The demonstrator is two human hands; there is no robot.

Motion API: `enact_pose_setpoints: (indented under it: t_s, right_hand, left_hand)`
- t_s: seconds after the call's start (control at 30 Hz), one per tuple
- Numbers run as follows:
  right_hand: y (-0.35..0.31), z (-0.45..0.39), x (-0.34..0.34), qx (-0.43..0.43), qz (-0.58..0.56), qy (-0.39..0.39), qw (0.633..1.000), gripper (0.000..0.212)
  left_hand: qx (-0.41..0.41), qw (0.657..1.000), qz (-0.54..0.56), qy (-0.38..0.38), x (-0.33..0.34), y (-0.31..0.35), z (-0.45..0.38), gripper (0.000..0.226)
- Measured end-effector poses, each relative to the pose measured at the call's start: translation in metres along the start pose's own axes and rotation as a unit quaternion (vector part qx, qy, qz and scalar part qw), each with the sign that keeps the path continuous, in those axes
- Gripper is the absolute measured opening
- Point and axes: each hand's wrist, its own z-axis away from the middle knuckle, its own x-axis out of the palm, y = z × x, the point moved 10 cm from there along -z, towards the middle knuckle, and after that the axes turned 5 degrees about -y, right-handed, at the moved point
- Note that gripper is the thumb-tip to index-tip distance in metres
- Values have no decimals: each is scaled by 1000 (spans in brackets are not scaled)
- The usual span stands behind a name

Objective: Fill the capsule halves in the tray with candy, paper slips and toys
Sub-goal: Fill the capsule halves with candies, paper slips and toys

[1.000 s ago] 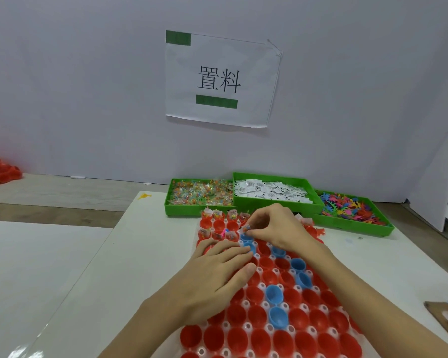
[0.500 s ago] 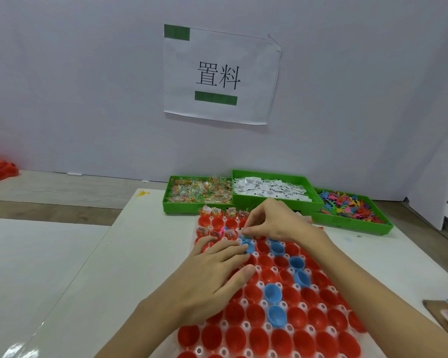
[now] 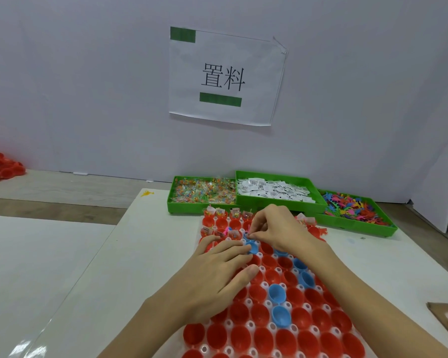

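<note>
Here the right hand [image 3: 277, 227] curls its fingertips over a blue cup [image 3: 246, 236] in the tray [image 3: 267, 303]; what it pinches, if anything, cannot be told. The left hand [image 3: 217, 275] lies flat with straight fingers on the red cups [image 3: 264, 341], holding nothing. Three green bins stand beyond the tray: candy [image 3: 202, 192], paper slips [image 3: 274, 189], toys [image 3: 352, 208]. Six blue cups show among the red.

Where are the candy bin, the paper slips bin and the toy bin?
candy bin [image 3: 175, 202], head view, left green wall.
paper slips bin [image 3: 277, 174], head view, far green rim.
toy bin [image 3: 357, 227], head view, front green wall.
</note>
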Motion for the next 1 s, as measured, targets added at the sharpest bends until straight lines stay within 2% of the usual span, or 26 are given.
enact_pose_setpoints:
  t_s: [0.1, 0.2, 0.33, 0.4, 0.47, 0.57, 0.67, 0.73, 0.8, 0.87, 1.0]
  right_hand:
    - [0, 6, -1, -7, -4, 3, 1000, 14]
    - [2, 19, -17, -22, -54, 22, 998, 19]
    - [19, 54, -47, -30, -156, 66, 985, 14]
    - [32, 75, -58, -39, -237, 85, 967, 18]
    - [46, 93, -63, -35, -341, 93, 935, 22]
    - [66, 104, -65, -15, -410, 115, 905, 25]
    - [79, 104, -64, 2, -455, 135, 880, 26]
    - [80, 103, -60, 7, -470, 138, 872, 25]
    - [79, 101, -57, 6, -480, 140, 866, 25]
    - [76, 102, -56, 0, -488, 143, 861, 25]
    - [73, 102, -55, -10, -493, 146, 857, 25]
  left_hand:
    - [0, 1000, 2, -3, 1, 1, 1, 89]
    - [-2, 1000, 12, -6, 1, 0, 1, 87]
    - [6, 999, 40, 5, -3, -2, 2, 82]
    - [15, 998, 47, 28, -10, -1, 3, 81]
    - [21, 997, 49, 61, -19, -1, 6, 78]
    - [16, 987, 84, 138, -35, -6, 12, 64]
    - [-41, 945, 211, 245, -55, -30, 15, 42]
    - [-79, 921, 237, 300, -72, -56, 7, 20]
    - [-122, 926, 216, 285, -86, -83, -18, 15]
    - [-159, 946, 155, 236, -95, -108, -51, 17]
    - [-157, 980, 38, 115, -95, -135, -112, 24]
